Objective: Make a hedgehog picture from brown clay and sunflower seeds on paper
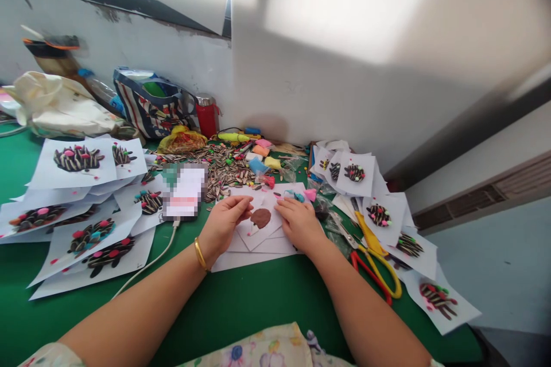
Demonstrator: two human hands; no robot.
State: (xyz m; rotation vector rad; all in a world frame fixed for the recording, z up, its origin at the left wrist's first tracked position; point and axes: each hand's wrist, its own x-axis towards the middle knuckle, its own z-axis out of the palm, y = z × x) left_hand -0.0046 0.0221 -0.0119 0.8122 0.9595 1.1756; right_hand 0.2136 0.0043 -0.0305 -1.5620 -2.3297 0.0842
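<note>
A white paper sheet lies in front of me on other white sheets, with a flat brown clay patch on it. Left of the patch, my left hand is closed in a pinch over the paper; whatever sits between thumb and fingertips is too small to make out. My right hand rests on the sheet's right side with its fingers stretched out. Just beyond the papers spreads a heap of striped sunflower seeds. Small lumps of coloured clay lie to the heap's right.
Finished seed-and-clay pictures are stacked left, and more pictures lie right. Yellow-handled scissors and red-handled pliers lie by my right forearm. A phone with a cable, a red flask and a striped bag stand left.
</note>
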